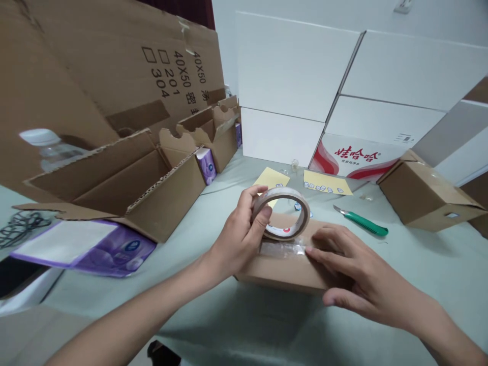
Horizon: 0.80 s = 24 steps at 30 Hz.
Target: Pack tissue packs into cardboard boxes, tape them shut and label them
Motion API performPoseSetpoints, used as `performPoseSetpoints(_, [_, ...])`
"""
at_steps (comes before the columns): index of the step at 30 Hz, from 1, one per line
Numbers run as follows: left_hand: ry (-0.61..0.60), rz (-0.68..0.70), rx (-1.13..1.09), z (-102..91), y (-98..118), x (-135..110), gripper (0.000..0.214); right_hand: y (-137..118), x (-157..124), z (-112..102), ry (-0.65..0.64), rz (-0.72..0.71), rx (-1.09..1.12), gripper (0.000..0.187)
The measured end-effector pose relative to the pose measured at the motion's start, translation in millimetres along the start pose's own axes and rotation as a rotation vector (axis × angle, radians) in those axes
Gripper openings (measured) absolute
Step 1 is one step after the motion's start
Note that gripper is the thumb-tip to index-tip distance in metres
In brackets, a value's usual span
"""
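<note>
My left hand [238, 236] is closed around a roll of clear tape [284, 219], holding it upright on top of a small flat cardboard box [280, 272] in the middle of the table. A strip of clear tape [282, 248] runs from the roll along the box top. My right hand [348, 267] lies on the box with fingers stretched out, fingertips pressing the tape strip down, thumb at the box's near side.
A green utility knife [362, 222] lies right of the box. A closed brown box [425, 195] sits far right. Open cardboard boxes [145, 188], purple packets [99, 249], a water bottle [49, 145] stand left. Yellow sticker sheets [326, 183] and white cartons [343, 101] behind.
</note>
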<state>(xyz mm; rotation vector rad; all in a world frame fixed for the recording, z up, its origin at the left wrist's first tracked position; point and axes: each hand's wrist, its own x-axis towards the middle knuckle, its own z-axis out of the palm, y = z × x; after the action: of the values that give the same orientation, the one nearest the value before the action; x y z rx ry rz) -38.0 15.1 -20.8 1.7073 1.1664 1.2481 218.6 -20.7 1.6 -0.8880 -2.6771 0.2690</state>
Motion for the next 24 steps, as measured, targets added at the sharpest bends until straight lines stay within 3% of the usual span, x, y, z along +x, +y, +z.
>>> performPoseSetpoints(3, [-0.060,-0.038,-0.117,-2.9,-0.3,-2.0,0.035,35.4,-19.3,-9.8,0.130,0.094,0.029,0.034])
performPoseSetpoints(6, [-0.086,-0.043,-0.196,-3.8,1.8,-1.7,0.031,101.5,-43.6,-0.8,0.296,0.499,-0.107,0.031])
performPoseSetpoints(7, [-0.081,-0.041,-0.206,-3.4,2.2,-1.3,0.031,125.1,-51.8,7.0,0.249,0.658,-0.166,0.034])
performPoseSetpoints(8, [-0.076,-0.039,-0.207,-2.8,2.3,-0.8,0.031,147.1,-59.6,16.3,0.211,0.730,-0.191,0.037])
performPoseSetpoints(10, [-0.072,-0.035,-0.198,-1.4,1.6,0.0,0.034,182.1,-72.3,36.6,0.166,0.811,-0.226,0.036])
performPoseSetpoints(13, [-0.076,-0.019,-0.176,-0.4,-0.4,0.1,0.036,211.1,-82.2,60.1,0.156,0.877,-0.276,0.032])
performPoseSetpoints(16, [-0.062,0.016,-0.146,-0.8,-1.4,-0.9,0.035,221.9,-81.6,64.7,0.160,0.886,-0.277,0.029])
performPoseSetpoints(19, [-0.040,0.020,-0.122,-0.5,-0.7,-1.2,0.033,216.0,-75.8,48.2,0.183,0.809,-0.222,0.030])
performPoseSetpoints(21, [-0.042,0.003,-0.114,0.5,-0.3,-0.7,0.033,196.1,-70.8,28.6,0.217,0.716,-0.175,0.036])
performPoseSetpoints(24, [-0.041,0.008,-0.110,2.0,-0.4,0.2,0.033,143.1,-58.3,-3.3,0.214,0.501,-0.077,0.039])
